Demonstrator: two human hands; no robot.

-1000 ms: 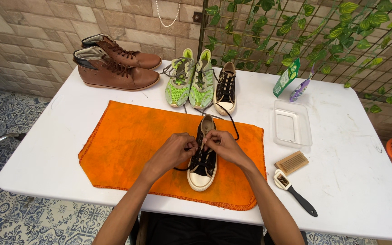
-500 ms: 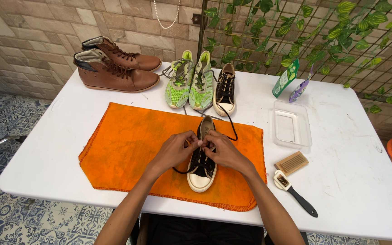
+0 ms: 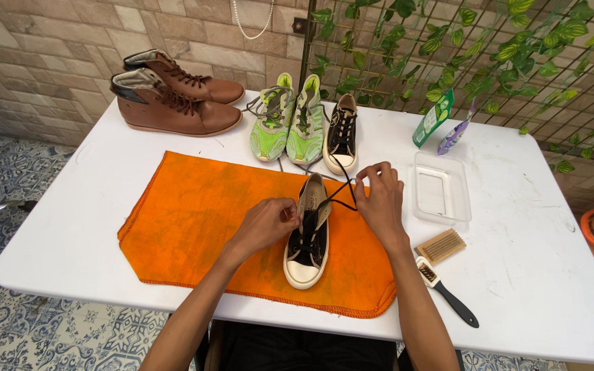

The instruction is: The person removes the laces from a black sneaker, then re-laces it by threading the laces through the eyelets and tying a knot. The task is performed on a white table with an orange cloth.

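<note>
A black canvas sneaker (image 3: pixel 309 237) with a cream rubber toe cap lies toe toward the person on a rough orange cloth (image 3: pixel 201 206) with a stitched hem, spread across the smooth white table (image 3: pixel 531 275). The left hand (image 3: pixel 269 223) presses against the shoe's left side, fingers pinched at the eyelets, while the right hand (image 3: pixel 379 199), just right of the tongue, grips the thin black lace (image 3: pixel 342 185) pulled taut. Far side: 2 brown leather boots (image 3: pixel 173 99), 2 green mesh trainers (image 3: pixel 290 120).
</note>
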